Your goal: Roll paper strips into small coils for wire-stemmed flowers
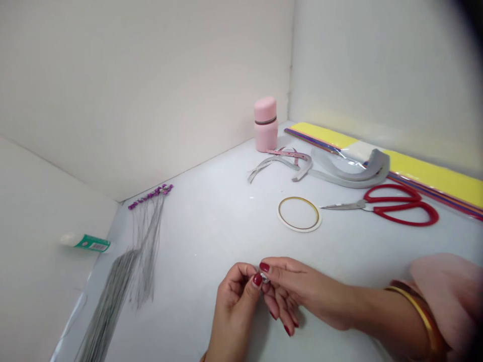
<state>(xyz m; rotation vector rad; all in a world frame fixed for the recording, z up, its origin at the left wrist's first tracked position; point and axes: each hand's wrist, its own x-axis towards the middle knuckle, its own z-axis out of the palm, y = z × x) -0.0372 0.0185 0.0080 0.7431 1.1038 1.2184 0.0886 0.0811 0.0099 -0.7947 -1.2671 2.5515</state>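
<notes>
My left hand (236, 306) and my right hand (298, 291) meet low in the middle of the view, above the pale grey table (211, 236). Both pinch one tiny silvery-grey rolled piece (264, 277) between thumb and fingertips. The nails are painted dark red. My right wrist wears gold and red bangles (422, 309) below a pink sleeve (449, 291). Most of the small piece is hidden by the fingers.
Red-handled scissors (392, 205) and a thin tape ring (299, 213) lie beyond the hands. Grey paper strips (350, 171), a pink bottle (265, 124) and coloured sheets (426, 173) sit near the back corner. Thin wires (128, 266) with purple tips (151, 195) and a glue tube (87, 243) lie left.
</notes>
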